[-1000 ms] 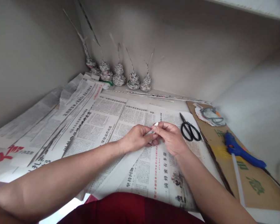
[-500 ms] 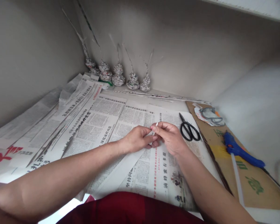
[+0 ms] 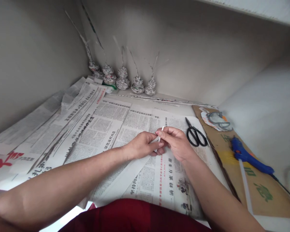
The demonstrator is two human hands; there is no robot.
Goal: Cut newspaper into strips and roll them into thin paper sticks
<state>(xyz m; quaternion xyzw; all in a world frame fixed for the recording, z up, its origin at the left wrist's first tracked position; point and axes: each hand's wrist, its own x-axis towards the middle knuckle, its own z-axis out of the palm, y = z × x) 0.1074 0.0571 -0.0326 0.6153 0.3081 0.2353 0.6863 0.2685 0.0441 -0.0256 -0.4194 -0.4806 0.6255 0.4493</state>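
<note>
1. Two hands are seen meeting over the middle of the table. The left hand (image 3: 142, 146) is curled, its fingertips pinched on a paper strip (image 3: 125, 175); the right hand (image 3: 177, 143) is pinched on the rolled end (image 3: 160, 132) of that same strip.
2. One long pale strip is counted, running from the near centre diagonally up to the fingers, where its tip is rolled into a thin white tube that pokes up just past the thumbs.
3. The strip is laid upon spread newspaper sheets (image 3: 99, 129), which cover the table from the left side to the centre.
4. One pair of black scissors (image 3: 195, 135) is set just right of the right hand, on the newspaper, closed.
5. One blue glue gun (image 3: 250, 159) is laid on a cardboard sheet (image 3: 263, 193) at the right, well apart from the hands.
6. Five coiled paper cones (image 3: 122, 82) are lined up at the far wall, each topped by a thin spike.
7. Thin rolled paper sticks (image 3: 159, 100) are laid along the far edge; their number cannot be told.
</note>
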